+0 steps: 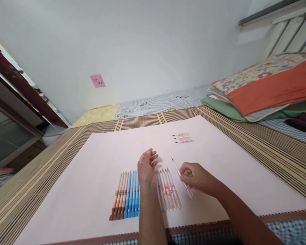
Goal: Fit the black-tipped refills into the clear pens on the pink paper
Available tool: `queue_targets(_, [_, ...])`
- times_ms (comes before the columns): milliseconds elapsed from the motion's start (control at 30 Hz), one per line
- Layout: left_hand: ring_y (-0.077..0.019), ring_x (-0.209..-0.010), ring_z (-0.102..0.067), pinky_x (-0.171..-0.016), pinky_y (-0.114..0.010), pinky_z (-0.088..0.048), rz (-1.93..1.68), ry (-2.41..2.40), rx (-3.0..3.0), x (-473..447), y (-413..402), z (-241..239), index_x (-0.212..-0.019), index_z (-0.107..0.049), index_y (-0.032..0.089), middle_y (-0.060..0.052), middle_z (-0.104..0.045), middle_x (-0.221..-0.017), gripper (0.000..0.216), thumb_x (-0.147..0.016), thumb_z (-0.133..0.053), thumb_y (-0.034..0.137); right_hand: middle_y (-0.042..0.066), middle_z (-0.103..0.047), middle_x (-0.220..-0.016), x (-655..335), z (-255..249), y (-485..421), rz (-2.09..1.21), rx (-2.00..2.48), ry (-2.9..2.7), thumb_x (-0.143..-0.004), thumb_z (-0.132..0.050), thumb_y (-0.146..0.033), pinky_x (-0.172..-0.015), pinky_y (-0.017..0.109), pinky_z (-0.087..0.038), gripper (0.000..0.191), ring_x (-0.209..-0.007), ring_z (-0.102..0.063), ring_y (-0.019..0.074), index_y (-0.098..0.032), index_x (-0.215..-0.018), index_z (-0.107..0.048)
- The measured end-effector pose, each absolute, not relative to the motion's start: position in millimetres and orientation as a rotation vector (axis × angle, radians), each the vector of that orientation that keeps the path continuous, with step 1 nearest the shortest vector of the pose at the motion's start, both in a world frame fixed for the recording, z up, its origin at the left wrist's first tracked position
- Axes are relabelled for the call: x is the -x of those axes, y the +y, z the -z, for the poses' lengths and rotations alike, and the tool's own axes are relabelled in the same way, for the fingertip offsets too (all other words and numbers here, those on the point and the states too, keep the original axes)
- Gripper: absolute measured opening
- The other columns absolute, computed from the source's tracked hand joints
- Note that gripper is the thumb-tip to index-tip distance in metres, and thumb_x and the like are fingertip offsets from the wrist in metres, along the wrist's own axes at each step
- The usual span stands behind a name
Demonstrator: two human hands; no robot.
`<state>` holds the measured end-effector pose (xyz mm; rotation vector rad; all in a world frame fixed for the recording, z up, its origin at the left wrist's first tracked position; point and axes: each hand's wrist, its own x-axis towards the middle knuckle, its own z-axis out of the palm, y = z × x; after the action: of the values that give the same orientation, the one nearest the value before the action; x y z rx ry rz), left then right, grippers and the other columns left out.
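My right hand (195,177) is closed around a clear gel pen (176,166), held at a slant with its tip pointing up and left. My left hand (147,166) hovers over the sheet with loosely curled, parted fingers and nothing visible in it. Beneath and right of my left forearm lies a row of clear pens (168,189) with red patterns, tips away from me. To the left, blue pens (131,195) lie beside brown-and-cream pens (119,195); my forearm hides part of the row. Farther back are three slim pieces (183,137) with dark tips, pointing left.
A pale pink sheet (91,170) covers much of the striped mat (66,153). Folded bedding and an orange floral pillow (270,88) are stacked at the right. A pink note (97,81) is stuck to the white wall (142,44). A glass-fronted cabinet (7,132) stands at the left.
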<state>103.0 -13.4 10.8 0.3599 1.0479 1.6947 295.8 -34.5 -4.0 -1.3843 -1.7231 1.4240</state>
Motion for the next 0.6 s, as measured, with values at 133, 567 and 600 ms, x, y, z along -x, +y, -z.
queue_targets(133, [-0.0107,-0.062,-0.065,-0.052,-0.017,-0.045,-1.803,1.043,-0.186,-90,-12,-8,-0.086,-0.072,0.012,-0.005,-0.07,-0.074,0.014,-0.074,-0.072,0.018,-0.005,-0.061,-0.058,-293,26,-48,-1.294,1.485,-1.793,-0.074,-0.059,-0.024,-0.056,0.027,-0.041,0.031,-0.055,-0.059,0.0154,-0.017,-0.105,-0.059])
queue_targets(567, [-0.0098,-0.059,-0.064,-0.051,-0.017,-0.043,-1.763,0.994,-0.106,-91,-13,-10,-0.084,-0.071,0.011,-0.004,-0.069,-0.071,0.007,-0.082,-0.065,0.014,-0.001,-0.064,-0.069,-275,34,-52,-1.022,1.612,-1.983,-0.076,-0.057,-0.017,-0.065,0.028,-0.041,0.042,-0.069,-0.062,0.017,-0.014,-0.118,-0.062])
queue_targets(600, [-0.0099,-0.059,-0.064,-0.051,-0.017,-0.044,-1.759,0.991,-0.105,-92,-13,-10,-0.084,-0.071,0.011,-0.004,-0.069,-0.071,0.007,-0.082,-0.065,0.014,-0.002,-0.064,-0.069,-275,35,-52,-1.024,1.607,-1.983,-0.076,-0.058,-0.017,-0.065,0.028,-0.041,0.04,-0.068,-0.061,0.0166,-0.015,-0.116,-0.062])
